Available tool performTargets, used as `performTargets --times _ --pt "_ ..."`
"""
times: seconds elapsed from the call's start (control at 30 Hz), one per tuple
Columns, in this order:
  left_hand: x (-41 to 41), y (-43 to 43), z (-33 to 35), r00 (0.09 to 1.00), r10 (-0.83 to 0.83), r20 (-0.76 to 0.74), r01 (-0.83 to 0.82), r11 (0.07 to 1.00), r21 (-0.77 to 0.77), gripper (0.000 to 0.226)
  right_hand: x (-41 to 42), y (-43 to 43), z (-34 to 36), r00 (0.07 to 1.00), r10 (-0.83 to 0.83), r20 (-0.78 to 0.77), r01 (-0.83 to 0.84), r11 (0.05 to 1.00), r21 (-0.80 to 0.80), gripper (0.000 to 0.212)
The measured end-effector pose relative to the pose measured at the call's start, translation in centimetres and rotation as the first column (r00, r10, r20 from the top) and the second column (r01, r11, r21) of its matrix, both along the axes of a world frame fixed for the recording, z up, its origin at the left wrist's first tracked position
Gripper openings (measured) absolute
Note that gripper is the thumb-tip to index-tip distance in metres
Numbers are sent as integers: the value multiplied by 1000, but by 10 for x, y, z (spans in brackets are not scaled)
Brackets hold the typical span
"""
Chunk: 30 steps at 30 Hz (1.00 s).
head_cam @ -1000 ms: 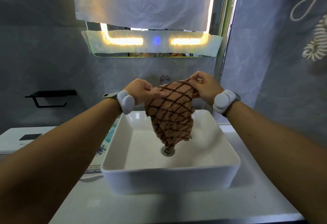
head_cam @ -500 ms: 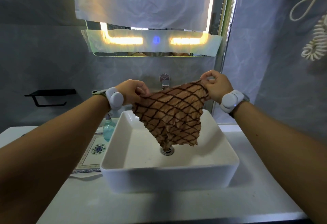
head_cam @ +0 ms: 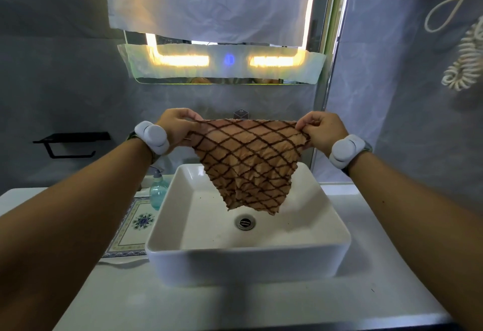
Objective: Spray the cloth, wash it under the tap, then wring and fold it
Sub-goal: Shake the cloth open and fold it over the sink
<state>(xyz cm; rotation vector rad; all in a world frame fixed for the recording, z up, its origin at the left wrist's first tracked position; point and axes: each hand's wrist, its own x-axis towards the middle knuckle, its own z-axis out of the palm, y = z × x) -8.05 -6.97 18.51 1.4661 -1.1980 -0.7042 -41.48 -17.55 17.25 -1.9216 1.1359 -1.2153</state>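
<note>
We hold the cloth [head_cam: 247, 163] up over the sink [head_cam: 248, 257], spread wide. Left hand [head_cam: 175, 126] pinches the top left corner, right hand [head_cam: 322, 128] pinches the top right corner; both sets of fingers are closed on the fabric. Hands are well apart, top edge runs taut and roughly level between them. The cloth is tan with a dark brown diamond grid, wrinkled. It hangs free, narrowing to a ragged lower edge that ends above the drain [head_cam: 245, 222], not touching the basin. The tap [head_cam: 241, 114] sits just behind the top edge, mostly hidden; no water shows. Grey band [head_cam: 152, 137] on the left wrist, matching one [head_cam: 346, 150] on the right. A teal bottle [head_cam: 157, 191] stands left of the sink, just beside its wall, next to a patterned mat [head_cam: 132, 228] on the counter [head_cam: 235, 307]. Lit mirror [head_cam: 222, 61] above, partly covered by a white sheet [head_cam: 209, 1]. Black holder [head_cam: 69, 143] on the left wall.
</note>
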Motion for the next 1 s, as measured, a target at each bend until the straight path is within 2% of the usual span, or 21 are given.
performTargets --times 0.1,0.2,0.4,0.53,0.67,0.73,0.83,0.9,1.0 --pt "2 1 2 996 84 21 -84 996 -20 27 -3 1 2 1000 12 1 -12 1000 -12 32" --pt "3 4 4 994 100 46 -98 995 -29 30 -5 2 2 999 36 17 -37 999 17 30" --pt "-10 4 10 1000 -2 -23 3 998 57 14 -3 12 8 992 118 53 -125 982 140 17" --pt "-18 0 14 1000 14 -3 -14 996 84 13 -1 15 12 983 179 -34 -174 979 109 15" --pt "-19 -11 11 963 137 230 -142 990 6 20 3 18 14 970 198 -142 -191 980 57 17" --pt "-22 -16 9 939 175 295 -166 985 -55 20 5 19 15 962 214 -172 -212 977 32 13" --pt "-28 -19 4 944 160 287 -139 986 -92 17 12 22 20 921 181 -344 -218 974 -70 6" --pt "-33 -21 2 954 126 273 -109 991 -75 17 18 21 21 888 167 -429 -240 963 -124 10" --pt "-44 -20 3 958 43 285 -30 998 -50 20 27 24 22 885 252 -390 -307 948 -83 14"
